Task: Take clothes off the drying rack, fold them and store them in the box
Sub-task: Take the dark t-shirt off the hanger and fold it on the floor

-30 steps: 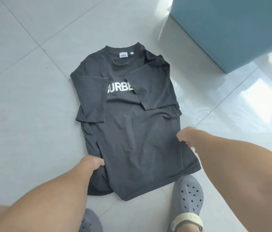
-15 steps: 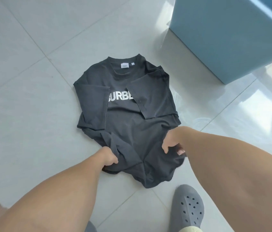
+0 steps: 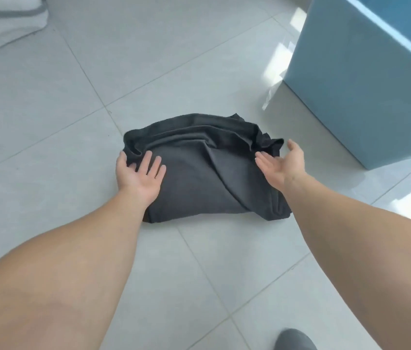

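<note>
We see a dark grey T-shirt (image 3: 199, 173) lying folded in half on the pale tiled floor (image 3: 47, 122), its far edge bunched in loose ridges and its near edge a smooth fold. Our left hand (image 3: 137, 174) lies flat on the left part of the shirt, fingers straight and spread, pressing the cloth without gripping it. Our right hand (image 3: 281, 168) is at the shirt's right edge, palm turned inward and upward, fingers straight and relaxed, grasping nothing; we cannot tell whether its fingertips touch the fabric or hang just over it. The light blue box (image 3: 366, 84) stands on the floor to the right and beyond the shirt, near it but apart. The toe of a grey shoe (image 3: 295, 339) shows at the bottom edge, and a white object (image 3: 2, 24) sits blurred at the top left corner.
</note>
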{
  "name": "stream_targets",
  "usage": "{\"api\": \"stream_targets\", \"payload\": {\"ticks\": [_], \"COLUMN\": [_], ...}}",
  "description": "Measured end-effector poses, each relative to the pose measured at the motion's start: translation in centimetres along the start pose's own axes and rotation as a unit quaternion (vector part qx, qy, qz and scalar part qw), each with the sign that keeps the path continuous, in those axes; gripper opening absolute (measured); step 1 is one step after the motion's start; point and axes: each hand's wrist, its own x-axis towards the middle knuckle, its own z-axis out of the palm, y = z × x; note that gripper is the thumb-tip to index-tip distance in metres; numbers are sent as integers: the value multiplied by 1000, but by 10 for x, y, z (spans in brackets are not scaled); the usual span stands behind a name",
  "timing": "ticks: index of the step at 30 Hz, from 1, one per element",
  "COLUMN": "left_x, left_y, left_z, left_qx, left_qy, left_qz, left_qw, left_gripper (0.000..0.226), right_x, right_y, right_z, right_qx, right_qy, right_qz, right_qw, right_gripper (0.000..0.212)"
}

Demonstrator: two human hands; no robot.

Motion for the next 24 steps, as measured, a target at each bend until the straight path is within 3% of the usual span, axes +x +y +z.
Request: {"api": "stream_targets", "payload": {"ticks": [1,3,4,6,8,11,13,15,19,22,24], "left_x": [8,18,23,33,38,34,31,27,20,17,19], "left_y": [-1,-7,-13,-26,-36,-37,-32,-29,-28,-29,-27], "left_z": [3,-2,-10,-35,-58,-78,-90,-102,-111,-110,-112], "left_qx": [49,236,343,516,596,647,681,692,611,555,560], "left_qy": [12,78,116,159,196,250,244,216,179,165,181], "left_qz": [14,50,67,84,76,52,48,73,216,257,256], "left_qw": [999,967,930,838,775,719,689,685,740,774,767], "left_gripper": [69,56,50,67,75,56,47,33,9,15,17], "right_x": [7,9,10,8,11,13,13,9,5,0,-2], "right_y": [0,5,10,26,40,47,46,43,35,37,40], "right_z": [-3,-12,-20,-37,-49,-56,-58,-59,-67,-72,-74], "right_qx": [-23,-184,-288,-442,-524,-632,-666,-658,-628,-588,-578], "right_qy": [17,91,122,177,197,230,230,228,243,234,231], "right_qz": [-26,-67,-75,-77,-81,-72,-50,-30,-76,-155,-174], "right_qw": [999,977,947,876,825,737,708,717,736,759,763], "right_gripper": [64,57,50,31,33,49,47,44,24,25,25]}}
